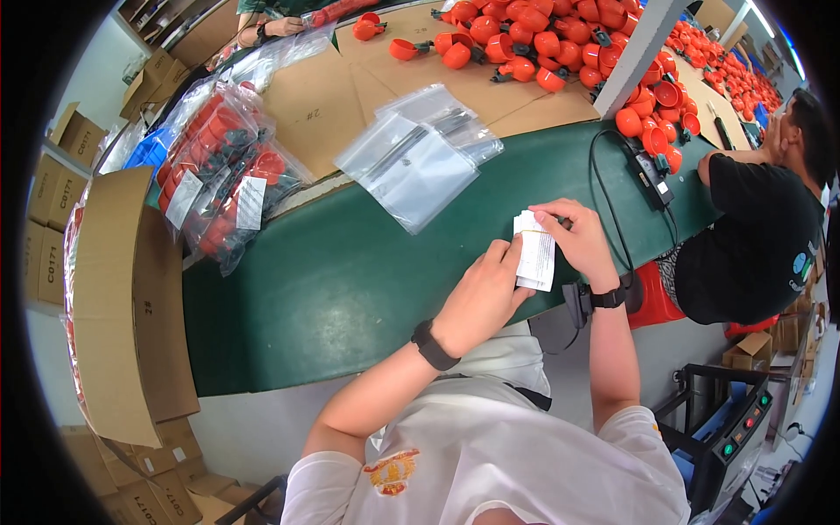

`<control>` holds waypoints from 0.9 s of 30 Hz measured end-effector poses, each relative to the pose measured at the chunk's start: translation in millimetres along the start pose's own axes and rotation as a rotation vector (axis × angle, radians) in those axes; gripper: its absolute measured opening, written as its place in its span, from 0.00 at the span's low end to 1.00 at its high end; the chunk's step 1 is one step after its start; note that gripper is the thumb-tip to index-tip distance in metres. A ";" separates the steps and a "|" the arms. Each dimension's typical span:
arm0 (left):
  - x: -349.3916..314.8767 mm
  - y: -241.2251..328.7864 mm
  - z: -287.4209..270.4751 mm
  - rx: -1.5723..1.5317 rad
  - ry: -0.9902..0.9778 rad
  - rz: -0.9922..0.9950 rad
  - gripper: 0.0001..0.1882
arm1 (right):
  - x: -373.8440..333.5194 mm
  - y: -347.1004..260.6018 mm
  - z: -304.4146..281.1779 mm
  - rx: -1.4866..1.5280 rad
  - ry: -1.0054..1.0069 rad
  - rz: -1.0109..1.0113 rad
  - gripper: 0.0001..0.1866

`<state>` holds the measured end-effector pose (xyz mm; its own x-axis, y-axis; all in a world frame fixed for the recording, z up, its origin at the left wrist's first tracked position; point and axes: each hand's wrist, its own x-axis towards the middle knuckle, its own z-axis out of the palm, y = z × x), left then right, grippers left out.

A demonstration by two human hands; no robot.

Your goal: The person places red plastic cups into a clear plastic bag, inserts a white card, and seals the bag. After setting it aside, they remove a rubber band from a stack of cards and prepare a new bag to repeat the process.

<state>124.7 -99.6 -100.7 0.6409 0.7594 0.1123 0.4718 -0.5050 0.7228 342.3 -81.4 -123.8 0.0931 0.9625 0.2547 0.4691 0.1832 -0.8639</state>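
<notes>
A small stack of white papers (pixel 537 261) is held up by two hands, near the front edge of the green desk (pixel 350 297). The stack's left side is pinched by the left hand (pixel 478 297), at 8 o'clock. Its top edge is pinched by the thumb and fingertips of the right hand (pixel 581 240), at 2 o'clock. Whether the desk is touched by the stack cannot be told.

Counted from the stack, a wide green stretch is left for moving between 8 and 9 o'clock. It is ended at 9 o'clock by a tall brown box (pixel 109 297). At 10 o'clock, flat clear bags (pixel 407 179) are spread over the edge of a brown cardboard sheet (pixel 293 101). Past them, packed bags (pixel 226 197) with red things inside are piled. At 12 o'clock, far back, many red cups (pixel 534 44) are heaped. At 2 o'clock, room for the right hand is cut short by a black power strip (pixel 650 179) and its looped cable (pixel 592 162). Beyond that, a seated person (pixel 752 236) is seen at the desk's edge.
</notes>
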 end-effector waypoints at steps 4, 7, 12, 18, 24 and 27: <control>0.9 3.1 -4.2 -0.023 0.004 0.009 0.42 | 0.2 -7.9 -2.8 -0.017 -0.079 0.082 0.11; 2.7 2.6 -2.4 -0.021 0.017 0.012 0.41 | 0.8 -6.8 -2.7 0.002 -0.079 0.077 0.11; 5.6 1.8 -3.5 0.011 0.019 0.011 0.37 | 1.8 -4.1 -0.3 -0.011 -0.065 0.068 0.11; 14.4 -4.1 2.2 0.091 0.054 0.006 0.37 | 12.5 -2.7 3.5 -0.053 0.036 0.064 0.10; 5.0 10.3 -17.5 0.014 -0.027 -0.120 0.39 | 11.0 -2.8 -2.7 0.016 0.038 0.188 0.10; 2.0 6.3 -15.5 0.024 0.024 0.016 0.39 | -0.7 -12.2 -17.3 -0.049 0.169 -0.005 0.08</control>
<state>119.6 -94.8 -85.4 0.6338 0.7606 0.1406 0.4757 -0.5267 0.7045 351.7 -87.7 -105.9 0.2346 0.9136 0.3321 0.5123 0.1742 -0.8410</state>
